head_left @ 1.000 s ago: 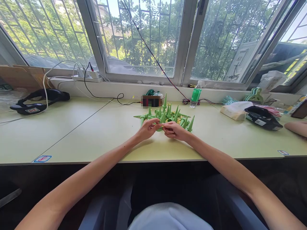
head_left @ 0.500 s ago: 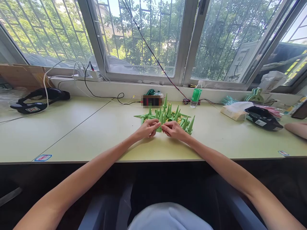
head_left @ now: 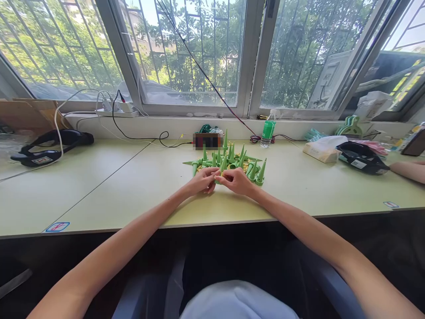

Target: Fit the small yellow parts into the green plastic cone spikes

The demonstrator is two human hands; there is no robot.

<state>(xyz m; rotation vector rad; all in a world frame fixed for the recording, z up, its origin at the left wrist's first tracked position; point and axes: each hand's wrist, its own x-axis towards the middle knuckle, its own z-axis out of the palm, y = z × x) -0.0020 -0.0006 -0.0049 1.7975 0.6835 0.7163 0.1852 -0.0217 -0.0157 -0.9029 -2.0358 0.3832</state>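
Note:
My left hand [head_left: 203,180] is closed at the near edge of a pile of green plastic watering spikes. Its fingertips meet those of my right hand [head_left: 238,180] around one upright green watering spike [head_left: 223,165]. The right thumb and fingers pinch at the low part of this spike, where a bit of yellow shows; the fingers cover its base. Several more cone-shaped green spikes [head_left: 261,172] stand or lie just behind and to the right. Small yellow pieces [head_left: 245,165] are scattered among them.
A pixelated dark box [head_left: 208,141] sits behind the pile, a water bottle [head_left: 268,129] to its right. Black strapped headgear lies at left [head_left: 49,148] and right [head_left: 361,156], near a tissue box [head_left: 320,153]. Another person's arm [head_left: 408,170] rests at far right. Cables [head_left: 136,133] run along the back.
The view has shifted slightly. My right thumb and fingers have moved a little left, closer to the left fingertips and over the spike's base.

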